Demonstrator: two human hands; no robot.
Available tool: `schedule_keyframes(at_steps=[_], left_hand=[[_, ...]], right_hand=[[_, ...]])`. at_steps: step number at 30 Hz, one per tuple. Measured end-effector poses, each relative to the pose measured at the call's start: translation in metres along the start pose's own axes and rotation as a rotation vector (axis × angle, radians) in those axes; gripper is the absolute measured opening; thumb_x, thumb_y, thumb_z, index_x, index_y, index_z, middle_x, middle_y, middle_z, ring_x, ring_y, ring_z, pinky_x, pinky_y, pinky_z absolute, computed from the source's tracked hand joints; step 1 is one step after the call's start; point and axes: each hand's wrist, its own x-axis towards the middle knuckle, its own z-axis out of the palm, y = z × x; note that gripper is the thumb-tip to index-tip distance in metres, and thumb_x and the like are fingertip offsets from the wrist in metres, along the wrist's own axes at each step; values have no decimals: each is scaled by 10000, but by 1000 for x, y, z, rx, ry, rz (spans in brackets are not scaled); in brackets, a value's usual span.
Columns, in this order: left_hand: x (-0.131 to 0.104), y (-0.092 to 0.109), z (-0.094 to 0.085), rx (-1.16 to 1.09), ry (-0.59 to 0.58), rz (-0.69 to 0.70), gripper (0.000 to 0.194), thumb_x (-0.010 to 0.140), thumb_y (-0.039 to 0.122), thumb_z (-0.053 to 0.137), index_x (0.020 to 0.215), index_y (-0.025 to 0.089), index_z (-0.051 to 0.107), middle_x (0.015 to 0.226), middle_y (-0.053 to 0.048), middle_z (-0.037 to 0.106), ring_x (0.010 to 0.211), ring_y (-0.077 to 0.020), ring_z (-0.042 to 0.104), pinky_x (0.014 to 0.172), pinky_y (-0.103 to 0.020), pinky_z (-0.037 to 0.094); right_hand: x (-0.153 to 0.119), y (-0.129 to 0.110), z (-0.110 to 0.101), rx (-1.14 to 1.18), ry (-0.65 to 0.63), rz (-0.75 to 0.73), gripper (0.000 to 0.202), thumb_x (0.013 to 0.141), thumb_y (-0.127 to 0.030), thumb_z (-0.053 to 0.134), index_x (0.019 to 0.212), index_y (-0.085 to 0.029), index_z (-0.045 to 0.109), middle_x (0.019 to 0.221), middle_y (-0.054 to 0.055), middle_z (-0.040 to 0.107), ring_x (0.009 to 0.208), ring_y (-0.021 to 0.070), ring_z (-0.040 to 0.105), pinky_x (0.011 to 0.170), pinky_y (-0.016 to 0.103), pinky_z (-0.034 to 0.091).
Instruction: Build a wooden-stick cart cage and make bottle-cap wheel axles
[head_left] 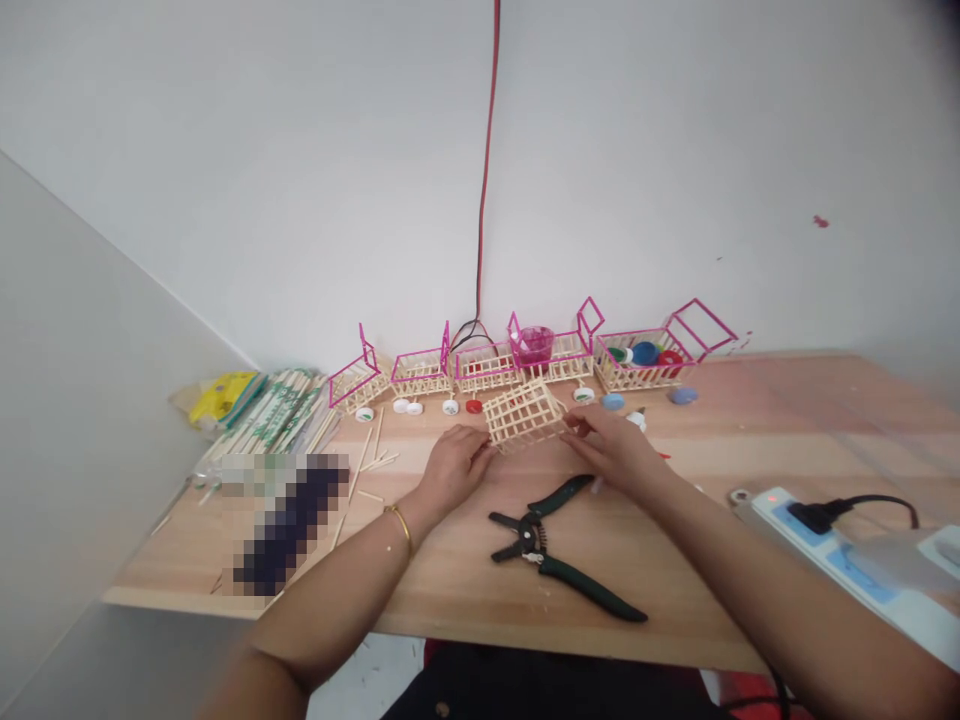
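Observation:
A small basket-like lattice frame of pale wooden sticks [525, 412] is held tilted above the table between both hands. My left hand [454, 465] pinches its lower left corner, with a gold bangle on the wrist. At its right side, the fingers of my right hand [607, 440] are closed on the frame's edge. Just below the hands lie dark green-handled pliers [532, 540], their jaws and handles spread. Behind stands a row of similar stick carts with magenta rims, among them a larger cart [637, 372] holding bottle caps. Part of the lattice's far side is hidden.
Loose sticks [360, 470] and packs of wrapped chopsticks [262, 415] lie left, near a pixelated dark object [292, 530]. A power strip [847, 550] with a plugged-in black cord sits right. A magenta-stained cup [534, 345] stands by the wall; a red-black cable [486, 160] hangs down it.

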Motion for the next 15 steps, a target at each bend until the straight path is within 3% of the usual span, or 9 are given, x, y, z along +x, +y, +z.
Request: schedule_keyframes(at_steps=[15], left_hand=[[-1,-8,7,25,25,-79,172,864,254,538,986,159,611,904,-99,645,853,-215,550,783,-362,438]], right_hand=[[2,-1,2,-8,24,11,181,846,-324,560,960,-184,563,797,52,621,713,192,594,662,320,474]])
